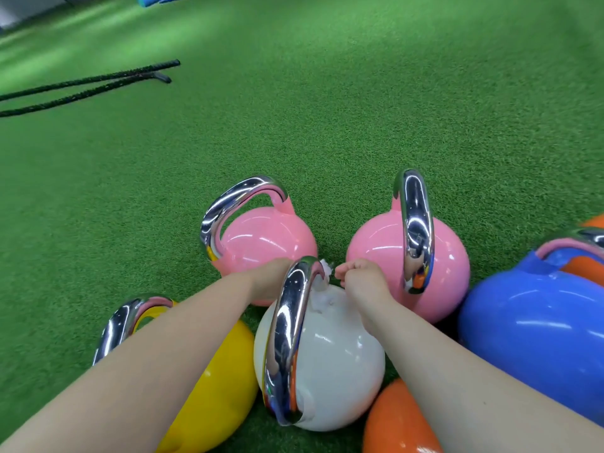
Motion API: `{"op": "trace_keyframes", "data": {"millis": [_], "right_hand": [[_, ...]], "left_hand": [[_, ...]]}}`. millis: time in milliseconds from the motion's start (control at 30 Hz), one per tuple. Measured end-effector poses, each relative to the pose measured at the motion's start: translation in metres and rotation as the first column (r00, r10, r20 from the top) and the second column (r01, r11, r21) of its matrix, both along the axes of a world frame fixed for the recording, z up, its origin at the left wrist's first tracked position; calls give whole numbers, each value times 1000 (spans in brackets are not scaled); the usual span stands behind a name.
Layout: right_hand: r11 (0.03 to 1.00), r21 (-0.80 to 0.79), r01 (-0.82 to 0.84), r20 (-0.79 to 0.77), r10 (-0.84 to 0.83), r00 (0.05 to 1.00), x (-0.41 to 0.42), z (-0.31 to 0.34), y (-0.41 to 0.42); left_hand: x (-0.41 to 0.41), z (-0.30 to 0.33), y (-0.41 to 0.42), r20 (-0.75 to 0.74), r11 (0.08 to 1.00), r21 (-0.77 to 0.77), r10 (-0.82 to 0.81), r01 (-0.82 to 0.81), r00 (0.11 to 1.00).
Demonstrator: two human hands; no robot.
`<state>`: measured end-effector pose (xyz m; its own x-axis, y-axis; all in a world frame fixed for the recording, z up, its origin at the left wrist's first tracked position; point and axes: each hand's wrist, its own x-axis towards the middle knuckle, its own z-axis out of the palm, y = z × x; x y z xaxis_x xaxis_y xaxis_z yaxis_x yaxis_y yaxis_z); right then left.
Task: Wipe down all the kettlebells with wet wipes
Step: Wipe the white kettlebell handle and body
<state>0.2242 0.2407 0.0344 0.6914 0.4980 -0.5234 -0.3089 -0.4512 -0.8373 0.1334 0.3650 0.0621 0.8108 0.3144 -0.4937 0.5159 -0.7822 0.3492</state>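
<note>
Reaching over white kettlebell, both forearms stretched past its chrome handle. Right hand fisted, fingers curled, apparently pinching a scrap of white wet wipe at far end of handle; wipe mostly hidden, only a frayed white corner showing between the hands. Left hand behind handle top, largely screened by chrome; grip not readable, could be bracing handle or sharing the wipe. Probably two-handed hold so wipe stays taut round the handle's far root, where bar meets ball.

Kettlebells bunched on green turf, touching or nearly so, likely gathered for working through without moving about:
- two pink kettlebells beyond the white one, left and right, handles up
- yellow kettlebell at left, under left forearm
- blue kettlebell at right
- orange kettlebell at near right, partly cut off by frame

Black battle ropes lying well apart, far left. No wipe packet in view.
</note>
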Motion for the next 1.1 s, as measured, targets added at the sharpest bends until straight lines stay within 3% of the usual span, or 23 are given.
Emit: {"op": "trace_keyframes", "data": {"millis": [33,67,233,367,500,600,733,800,867,967,1100], "right_hand": [[1000,-8,-5,4,5,1000,0,0,0],[1000,-20,-12,9,12,1000,0,1,-1],[1000,-18,-21,-4,21,1000,-2,3,-2],[999,-4,-40,23,40,999,-3,5,-4],[999,3,-32,19,32,999,-1,6,-3],[991,133,-15,108,1,994,1,13,1],[920,383,-79,289,-38,957,-4,44,3],[904,403,-146,352,-5,936,-7,56,5],[916,312,-253,380,124,917,-7,64,8],[903,34,-428,416,377,828,-5,73,11],[816,-163,-554,566,537,626,-2,79,10]], "left_hand": [[0,1,-1,-38,996,-66,61,-64,997],[1,0,0,-41,998,-32,44,-45,998],[-3,11,-9,54,978,-17,207,-206,977],[-6,9,-9,127,970,-42,244,-240,962],[-7,17,-3,253,988,-88,143,-124,957],[-11,23,3,320,988,-127,125,-89,939],[-18,37,2,472,991,67,-137,120,871],[-21,46,-1,452,979,125,-202,163,869],[-23,54,-4,421,976,115,-218,187,881],[-25,67,-5,409,985,-2,-157,173,899],[-26,69,0,447,934,-356,186,-17,875]]}}
